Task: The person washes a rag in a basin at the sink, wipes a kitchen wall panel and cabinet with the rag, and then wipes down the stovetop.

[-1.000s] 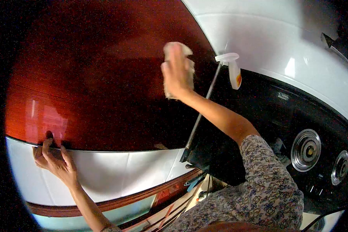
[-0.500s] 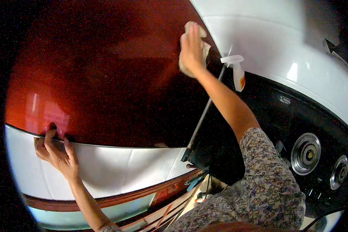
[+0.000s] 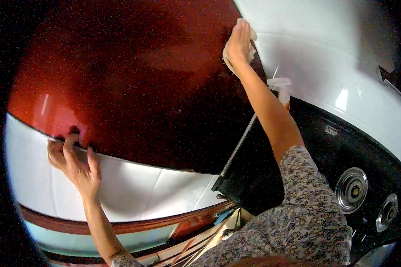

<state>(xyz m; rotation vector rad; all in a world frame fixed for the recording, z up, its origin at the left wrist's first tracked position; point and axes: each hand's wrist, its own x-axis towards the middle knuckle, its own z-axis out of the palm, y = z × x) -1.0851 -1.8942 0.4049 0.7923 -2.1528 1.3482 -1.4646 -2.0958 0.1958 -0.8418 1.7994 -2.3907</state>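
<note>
A glossy dark red panel (image 3: 142,84) fills the upper left. My right hand (image 3: 239,42) presses a pale cloth (image 3: 229,60) flat against it near its right edge, the fingers together over the cloth. At the panel's lower left edge is my left hand (image 3: 75,162), its fingers bent and apart with the tips touching the edge; it holds no separate object. A white spray bottle (image 3: 283,91) stands beside the panel's right corner, partly hidden behind my right forearm.
A black hob (image 3: 316,147) with two round metal burners (image 3: 351,190) lies at the right, with a white tiled wall (image 3: 325,75) behind it. A metal strip (image 3: 238,151) runs along the panel's side. Below is a wooden-framed glass pane (image 3: 107,240).
My right hand and the cloth have moved up and right across the panel to its edge. My left hand stays at the lower edge, while the view has shifted slightly.
</note>
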